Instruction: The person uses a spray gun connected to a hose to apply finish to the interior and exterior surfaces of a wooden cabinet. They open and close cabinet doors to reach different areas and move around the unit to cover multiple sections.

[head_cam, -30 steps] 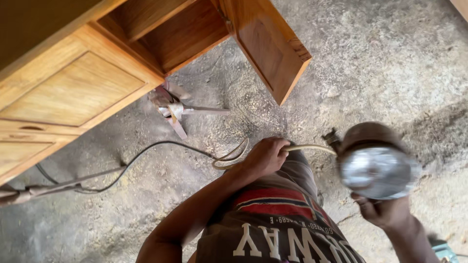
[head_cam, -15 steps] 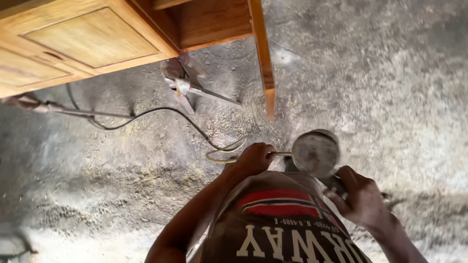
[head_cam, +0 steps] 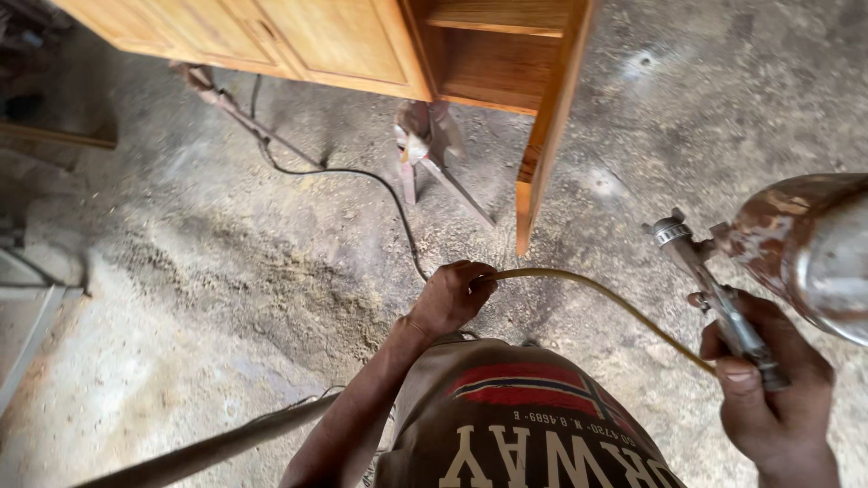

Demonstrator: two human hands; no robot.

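The metal cup (head_cam: pixel 809 248) on top of the spray gun (head_cam: pixel 723 303) is stained rust-brown, and what it holds cannot be seen from here. The wooden cabinet (head_cam: pixel 344 41) at the top of the view has closed doors on its left part and 1 open compartment (head_cam: pixel 493 54) on the right, in which nothing can be made out. A black cable (head_cam: pixel 362 176) runs across the dusty concrete floor (head_cam: pixel 226 271) from under the cabinet toward the person, passing a small reddish tool (head_cam: pixel 425 145) lying just below the cabinet. A long pole (head_cam: pixel 217 447) slants in from the bottom left. The left hand (head_cam: pixel 449 298) is closed around a yellowish hose (head_cam: pixel 597 294), held out in front of the body above the floor. The hose arcs rightward to the base of the spray gun. The right hand (head_cam: pixel 773 398) is wrapped tight on the gun's handle at the right edge, cup tilted up and outward
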